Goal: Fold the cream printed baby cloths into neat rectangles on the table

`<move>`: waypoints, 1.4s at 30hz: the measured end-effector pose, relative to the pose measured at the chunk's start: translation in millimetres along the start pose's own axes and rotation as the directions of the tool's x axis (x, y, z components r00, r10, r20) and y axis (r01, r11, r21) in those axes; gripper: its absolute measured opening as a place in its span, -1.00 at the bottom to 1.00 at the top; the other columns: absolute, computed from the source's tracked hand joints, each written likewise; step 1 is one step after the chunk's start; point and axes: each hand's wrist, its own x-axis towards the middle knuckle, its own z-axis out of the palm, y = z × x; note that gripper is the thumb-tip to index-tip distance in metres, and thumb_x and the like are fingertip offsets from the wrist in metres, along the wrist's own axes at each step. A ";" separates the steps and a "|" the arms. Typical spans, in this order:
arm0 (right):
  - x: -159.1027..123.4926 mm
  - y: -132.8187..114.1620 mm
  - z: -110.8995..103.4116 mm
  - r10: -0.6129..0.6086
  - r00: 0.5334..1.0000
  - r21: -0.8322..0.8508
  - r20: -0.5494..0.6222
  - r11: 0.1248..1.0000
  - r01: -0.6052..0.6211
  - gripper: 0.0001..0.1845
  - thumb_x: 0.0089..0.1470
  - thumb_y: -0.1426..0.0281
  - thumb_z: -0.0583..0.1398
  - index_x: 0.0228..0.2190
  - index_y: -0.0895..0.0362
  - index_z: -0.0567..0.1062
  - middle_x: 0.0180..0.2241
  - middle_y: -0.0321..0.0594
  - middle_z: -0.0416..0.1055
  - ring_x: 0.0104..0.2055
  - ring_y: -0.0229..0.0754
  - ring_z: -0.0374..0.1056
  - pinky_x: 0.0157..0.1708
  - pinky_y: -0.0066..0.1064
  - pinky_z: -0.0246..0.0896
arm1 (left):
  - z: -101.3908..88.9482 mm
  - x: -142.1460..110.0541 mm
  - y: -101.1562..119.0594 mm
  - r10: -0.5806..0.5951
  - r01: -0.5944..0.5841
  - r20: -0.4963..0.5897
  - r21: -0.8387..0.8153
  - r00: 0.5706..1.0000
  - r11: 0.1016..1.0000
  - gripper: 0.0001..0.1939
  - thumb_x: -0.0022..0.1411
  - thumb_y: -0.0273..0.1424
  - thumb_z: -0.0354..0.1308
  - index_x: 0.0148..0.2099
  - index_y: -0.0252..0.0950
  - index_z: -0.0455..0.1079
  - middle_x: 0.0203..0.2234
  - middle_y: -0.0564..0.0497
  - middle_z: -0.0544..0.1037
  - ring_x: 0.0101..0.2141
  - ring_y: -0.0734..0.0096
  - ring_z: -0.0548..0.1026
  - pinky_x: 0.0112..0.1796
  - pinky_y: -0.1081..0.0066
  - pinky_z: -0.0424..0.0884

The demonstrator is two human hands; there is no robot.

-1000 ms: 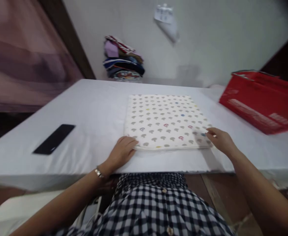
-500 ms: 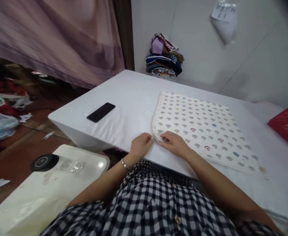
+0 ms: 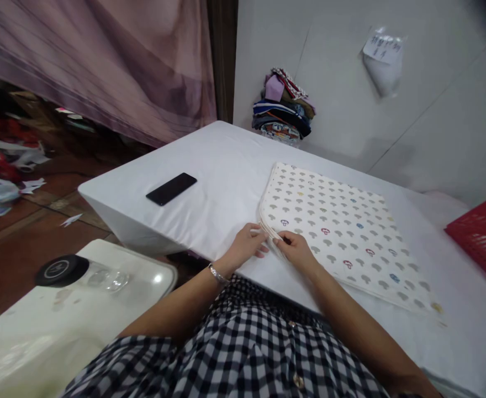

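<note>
A folded white cloth lies on the table, printed with grey mushrooms and a few coloured ones. Its near left corner shows several layered edges. My right hand pinches that corner between thumb and fingers, tilting the layers up a little. Just left of it, my left hand has its fingers apart, the tips at the layered edge. Whether the left fingertips grip any layer I cannot tell.
A black phone rests on the white-covered table. A red plastic basket stands at right, a pile of folded clothes behind. A cream stool or seat at lower left bears a round black object.
The view has turned left. My right hand moved from the cloth's right side to its near left corner and took hold there. My left hand stayed by that corner, its fingers now spread.
</note>
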 end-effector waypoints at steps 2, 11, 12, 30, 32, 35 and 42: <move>-0.5 0.1 0.2 0.018 1.000 0.057 -0.008 0.998 -0.017 -0.77 0.02 0.24 0.13 -0.41 0.12 0.50 -0.54 -0.35 0.36 -0.50 -0.29 0.20 -0.49 -0.48 0.09 | 3.3 2.4 2.4 -0.059 0.057 -0.011 -0.126 0.998 0.990 -0.55 0.11 -0.30 0.19 -0.02 -0.34 0.12 -0.24 -0.17 0.49 -0.44 0.38 0.53 -0.50 0.43 0.45; 0.1 -5.4 -0.7 0.018 0.999 0.089 -0.029 0.996 -0.015 -0.70 0.02 0.17 0.13 -0.43 0.12 0.51 -0.51 -0.31 0.41 -0.45 -0.24 0.27 -0.43 -0.44 0.17 | 0.8 13.2 7.9 -0.128 0.144 0.118 -0.136 0.985 0.980 -0.72 0.09 -0.29 0.19 -0.22 -0.38 0.31 -0.42 -0.05 0.51 -0.48 0.42 0.51 -0.49 0.47 0.40; -0.2 -5.5 -0.4 0.018 0.998 0.095 -0.052 0.995 -0.013 -0.70 0.02 0.16 0.13 -0.44 0.13 0.51 -0.51 -0.30 0.41 -0.45 -0.24 0.27 -0.42 -0.43 0.17 | 0.1 12.6 8.7 -0.135 0.152 0.127 -0.142 0.983 0.978 -0.72 0.08 -0.29 0.20 -0.22 -0.37 0.31 -0.43 -0.04 0.50 -0.47 0.42 0.51 -0.48 0.47 0.40; -0.9 -7.0 4.3 -0.275 0.943 -0.230 -0.187 0.946 0.230 -0.86 0.07 0.33 0.10 -0.44 0.08 0.42 -0.42 -0.24 0.34 -0.34 -0.19 0.25 -0.28 -0.36 0.18 | -3.9 13.3 7.7 -0.127 0.166 0.181 -0.222 0.975 0.961 -0.77 0.02 -0.33 0.26 -0.30 -0.34 0.34 -0.47 -0.01 0.53 -0.46 0.47 0.49 -0.30 0.40 0.43; -1.6 -11.0 4.7 -0.301 0.948 -0.277 -0.108 0.925 0.262 -0.87 0.08 0.36 0.08 -0.42 0.08 0.42 -0.41 -0.23 0.34 -0.32 -0.19 0.25 -0.28 -0.37 0.17 | -3.6 13.7 6.3 -0.126 0.167 0.182 -0.233 0.975 0.958 -0.79 0.02 -0.35 0.26 -0.33 -0.35 0.34 -0.49 0.00 0.52 -0.47 0.49 0.49 -0.29 0.39 0.43; -3.2 -16.2 3.6 -0.312 0.949 -0.265 -0.042 0.919 0.290 -0.85 0.10 0.37 0.07 -0.40 0.07 0.44 -0.42 -0.24 0.35 -0.32 -0.20 0.27 -0.29 -0.39 0.17 | -3.6 13.5 5.6 -0.130 0.177 0.189 -0.255 0.973 0.951 -0.81 0.02 -0.36 0.26 -0.36 -0.34 0.33 -0.50 0.02 0.52 -0.47 0.50 0.49 -0.27 0.40 0.43; -12.6 -23.4 0.0 -0.310 0.951 -0.347 -0.017 0.894 0.285 -0.79 0.16 0.27 0.06 -0.28 0.05 0.46 -0.31 -0.19 0.38 -0.26 -0.19 0.29 -0.28 -0.40 0.19 | -4.9 12.9 5.4 -0.099 0.155 0.203 -0.283 0.974 0.947 -0.78 0.06 -0.32 0.24 -0.32 -0.35 0.32 -0.48 -0.02 0.52 -0.47 0.48 0.49 -0.29 0.39 0.43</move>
